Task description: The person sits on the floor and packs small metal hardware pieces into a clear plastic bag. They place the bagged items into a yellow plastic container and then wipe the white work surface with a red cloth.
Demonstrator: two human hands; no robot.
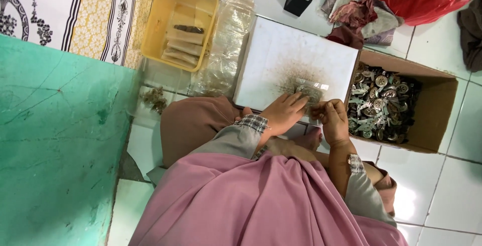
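My left hand [282,114] lies flat, fingers spread on a small clear bag [310,94] at the near edge of the white board [281,55]; my right hand [332,119] pinches its right side. The bag's long axis I cannot tell. Farther left, filled packets [185,45] lie in the yellow tray [155,35]; right, the cardboard box [437,110] holds many metal parts [381,100] unpacked.

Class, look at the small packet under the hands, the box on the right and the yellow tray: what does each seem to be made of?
Small packet: probably clear plastic film, since it is glossy and see-through. Box: brown cardboard, matte, with raw folded flaps. Yellow tray: likely moulded plastic, with a smooth rounded rim and an even colour.
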